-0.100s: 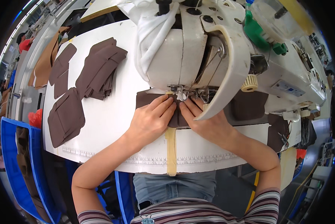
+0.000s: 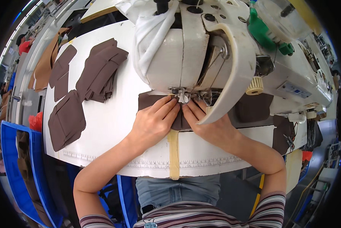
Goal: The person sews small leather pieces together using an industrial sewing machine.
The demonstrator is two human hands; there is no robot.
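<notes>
A dark brown fabric piece (image 2: 183,123) lies under the presser foot (image 2: 183,97) of a white sewing machine (image 2: 166,57). My left hand (image 2: 155,119) rests on it left of the foot, fingers stretched out and fingertips close to the needle area. On the other side, my right hand (image 2: 212,127) also lies on the fabric with its fingers extended, partly covered by the machine's curved white guard (image 2: 237,72). A fold or seam runs between the two hands toward the foot. The needle tip itself is too small to make out.
Stacks of brown fabric pieces (image 2: 102,72) lie on the white table (image 2: 102,129) at the left. Brown fabric also extends right, under the machine arm. Thread snips (image 2: 290,142) sit at the right edge. A blue bin (image 2: 37,171) stands lower left. Yellow tape (image 2: 174,152) crosses a printed ruler.
</notes>
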